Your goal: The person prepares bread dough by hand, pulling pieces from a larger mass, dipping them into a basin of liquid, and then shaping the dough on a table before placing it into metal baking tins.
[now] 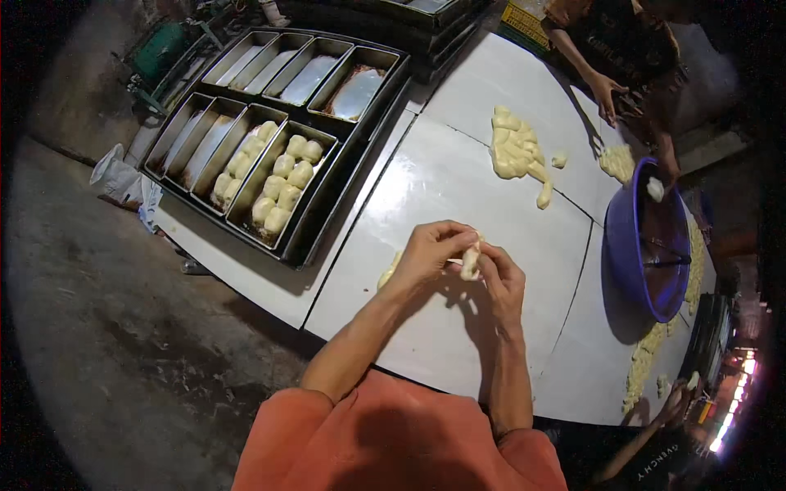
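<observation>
Between my two hands, above the white tiled table [426, 327], is a small piece of pale yellow dough [470, 263]. My left hand [436, 255] pinches it from one side with thumb and fingers. On the other side, the fingers of my right hand [502, 282] are closed on it too. Another bit of dough [390, 270] lies beside my left wrist, partly hidden by it. Farther off on the table rests a larger mass of cut dough pieces [514, 147], with a single small lump [559, 159] next to it.
At left, a dark tray of loaf pans [334, 82] includes two holding rows of dough balls [286, 182]. A purple basin [624, 245] stands at right, with dough strips [643, 368] near it. One co-worker's hand [607, 94] is at the far right; another person's arm [655, 425] reaches in lower right.
</observation>
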